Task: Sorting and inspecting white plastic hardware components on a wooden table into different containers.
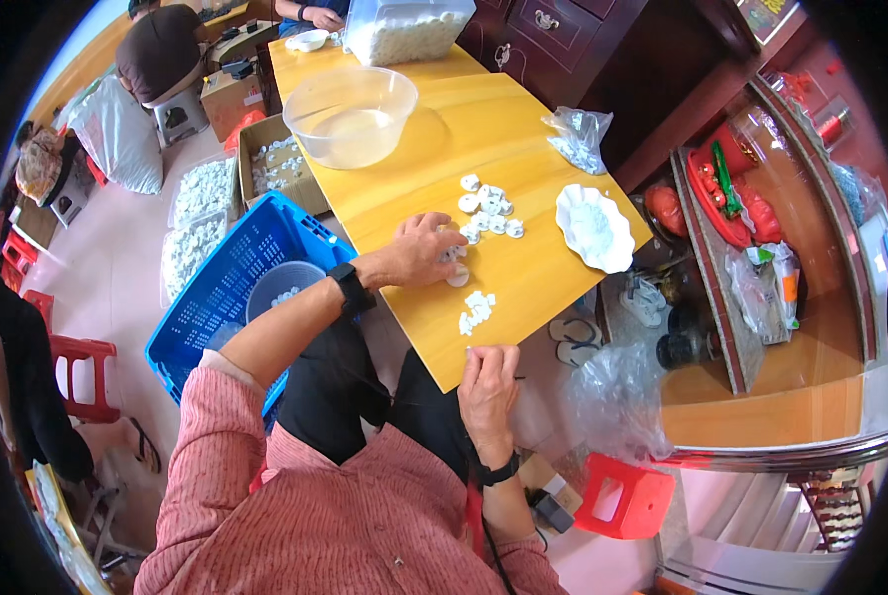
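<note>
Nearest to the camera is the person's pink striped sleeve (295,516), and from it both forearms go up to a yellow table (523,278). The right hand (488,390) stays at the near edge of the table, at about 6 o'clock from the white pieces. Its fingers are curled narrow and pinch a thin dark stick (511,377), whose tip points to 3 o'clock. The left hand (419,253) lies flat on the table with the fingers spread, and the fingertips press on some small white pieces (456,260); one round piece lies just at 5 o'clock of this hand. Whether the hand really grips a piece, I cannot tell.

A short row of white pieces (477,311) lies between the two hands, at 12 o'clock from the right hand. More loose pieces (488,203) lie at 1 o'clock from the left hand. A white plate (592,228) stands at 3 o'clock of them, near the table edge. A clear bowl (350,114) is far at 11 o'clock. A blue crate (231,288) stands on the floor at 9 o'clock of the left hand.
</note>
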A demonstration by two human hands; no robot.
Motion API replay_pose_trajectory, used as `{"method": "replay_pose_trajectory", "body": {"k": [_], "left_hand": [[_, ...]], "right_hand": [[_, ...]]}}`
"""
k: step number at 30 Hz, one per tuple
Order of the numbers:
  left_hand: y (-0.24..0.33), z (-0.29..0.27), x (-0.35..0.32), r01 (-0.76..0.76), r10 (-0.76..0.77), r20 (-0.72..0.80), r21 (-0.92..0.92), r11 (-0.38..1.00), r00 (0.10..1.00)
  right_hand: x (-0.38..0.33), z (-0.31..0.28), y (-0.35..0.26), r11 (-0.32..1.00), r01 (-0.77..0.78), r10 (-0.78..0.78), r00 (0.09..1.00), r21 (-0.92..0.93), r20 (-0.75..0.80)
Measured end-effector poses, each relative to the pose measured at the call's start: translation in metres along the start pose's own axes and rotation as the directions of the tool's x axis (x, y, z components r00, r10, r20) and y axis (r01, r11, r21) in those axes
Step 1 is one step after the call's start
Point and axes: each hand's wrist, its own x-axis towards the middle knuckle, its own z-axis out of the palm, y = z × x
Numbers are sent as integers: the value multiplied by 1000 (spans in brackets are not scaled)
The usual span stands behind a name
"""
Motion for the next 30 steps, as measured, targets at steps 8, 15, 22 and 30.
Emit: {"method": "replay_pose_trajectory", "body": {"k": [8,15,22,30], "left_hand": [[3,-23,95,152,-160,32,179,972,987],[43,8,138,231,-256,157,164,959,954],[16,30,125,131,-137,19,178,975,990],[7,2,99,55,-75,220,97,994,973]], "right_hand": [[-2,2,-5,998,33,-34,999,55,18],[-4,0,4,999,12,-12,1000,29,15],[-3,1,-3,999,29,-29,1000,19,12],[-1,1,0,1000,15,-15,1000,-13,-4]]}}
